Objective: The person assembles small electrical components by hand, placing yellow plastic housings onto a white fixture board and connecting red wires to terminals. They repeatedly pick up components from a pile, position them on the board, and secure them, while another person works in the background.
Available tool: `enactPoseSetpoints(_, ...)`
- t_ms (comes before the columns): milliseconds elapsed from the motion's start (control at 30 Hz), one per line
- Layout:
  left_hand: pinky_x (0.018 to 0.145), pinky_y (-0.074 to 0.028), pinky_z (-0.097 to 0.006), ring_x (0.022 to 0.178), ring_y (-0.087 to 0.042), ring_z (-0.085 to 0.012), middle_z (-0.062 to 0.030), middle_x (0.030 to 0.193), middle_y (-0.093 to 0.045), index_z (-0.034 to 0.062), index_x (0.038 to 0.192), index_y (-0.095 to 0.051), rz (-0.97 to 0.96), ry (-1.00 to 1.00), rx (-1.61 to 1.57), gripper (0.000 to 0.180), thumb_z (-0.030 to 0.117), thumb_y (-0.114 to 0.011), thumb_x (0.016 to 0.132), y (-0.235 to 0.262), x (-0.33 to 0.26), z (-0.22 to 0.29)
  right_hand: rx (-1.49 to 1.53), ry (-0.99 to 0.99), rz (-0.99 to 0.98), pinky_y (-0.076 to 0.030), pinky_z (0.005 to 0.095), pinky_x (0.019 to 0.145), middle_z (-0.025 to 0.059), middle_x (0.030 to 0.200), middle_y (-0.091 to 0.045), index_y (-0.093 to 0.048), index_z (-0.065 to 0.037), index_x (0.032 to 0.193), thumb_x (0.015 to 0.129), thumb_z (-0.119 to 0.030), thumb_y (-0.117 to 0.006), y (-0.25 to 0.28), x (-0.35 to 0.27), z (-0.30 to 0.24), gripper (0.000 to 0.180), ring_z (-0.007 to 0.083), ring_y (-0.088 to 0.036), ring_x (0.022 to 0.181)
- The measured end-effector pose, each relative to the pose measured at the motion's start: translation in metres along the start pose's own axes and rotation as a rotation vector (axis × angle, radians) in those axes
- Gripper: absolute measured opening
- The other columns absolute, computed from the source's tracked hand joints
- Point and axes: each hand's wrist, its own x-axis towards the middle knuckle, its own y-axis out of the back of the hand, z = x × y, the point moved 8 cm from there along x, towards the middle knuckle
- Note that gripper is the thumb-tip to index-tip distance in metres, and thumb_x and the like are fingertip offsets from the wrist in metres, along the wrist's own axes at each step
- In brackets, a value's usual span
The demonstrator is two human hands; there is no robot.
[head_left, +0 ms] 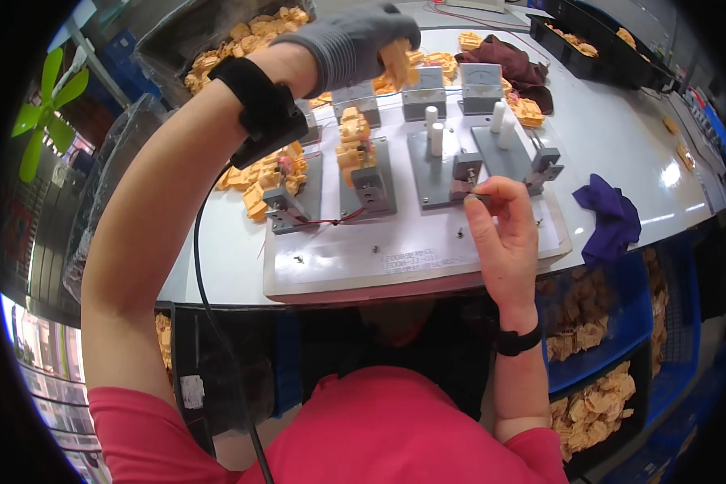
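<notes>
Single head-worn fisheye looks steeply down, close over the workbench.

Bright, even indoor light falls from above onto a pale surface. A white glare patch shines on its right side, beside a purple cloth. Shadows are soft and short. The fisheye view bends straight edges toward the rim, and black corners frame the round picture. The centre is sharp. The raised left hand is slightly blurred. Under the surface it is dim.
</notes>
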Motion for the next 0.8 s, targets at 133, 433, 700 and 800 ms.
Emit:
enactPoseSetpoints(133,0.09,-0.054,-0.042,0.105,-0.065,-0.0357,-0.0113,0.114,-0.061,0.0125,0.116,-0.062,-0.08,-0.026,-0.138,0.041,0.0,-0.074,0.079,-0.031,0.003,0.026,-0.005,0.01,0.006,-0.044,0.0246,0.073,0.0,0.091,-0.06,-0.063,-0.005,0.107,0.09,-0.009,-0.074,0.001,0.002,-0.004,0.02,0.0099,-0.053,0.077)
enactPoseSetpoints(433,0.088,-0.055,-0.041,0.101,-0.066,-0.0356,-0.0113,0.114,-0.061,0.0108,0.113,-0.061,0.078,-0.01,0.03,0.037,0.001,-0.074,0.08,-0.02,0.009,0.031,-0.053,0.04,-0.005,-0.045,0.0264,0.073,0.0018,0.092,-0.061,-0.062,-0.005,0.106,0.09,-0.009,-0.073,0.001,0.002,-0.008,0.02,0.0115,-0.053,0.077)
enactPoseSetpoints(700,0.083,-0.055,-0.04,0.099,-0.065,-0.0344,-0.0103,0.112,-0.06,0.0106,0.112,-0.06,0.019,-0.101,-0.16,0.032,0.002,-0.071,0.084,-0.039,0.0,0.05,-0.06,0.034,0.009,-0.045,0.0266,0.073,0.0024,0.093,-0.061,-0.062,-0.004,0.106,0.09,-0.008,-0.073,0.003,0.001,-0.006,0.02,0.0121,-0.052,0.076)
enactPoseSetpoints(800,0.082,-0.055,-0.041,0.096,-0.066,-0.0355,-0.0102,0.112,-0.06,0.0111,0.113,-0.059,0.061,-0.114,-0.136,0.031,0.003,-0.07,0.085,-0.04,-0.005,0.046,-0.062,0.031,0.006,-0.046,0.0267,0.073,0.0026,0.093,-0.06,-0.062,-0.004,0.106,0.089,-0.008,-0.074,0.003,0.002,-0.007,0.021,0.0123,-0.052,0.076)
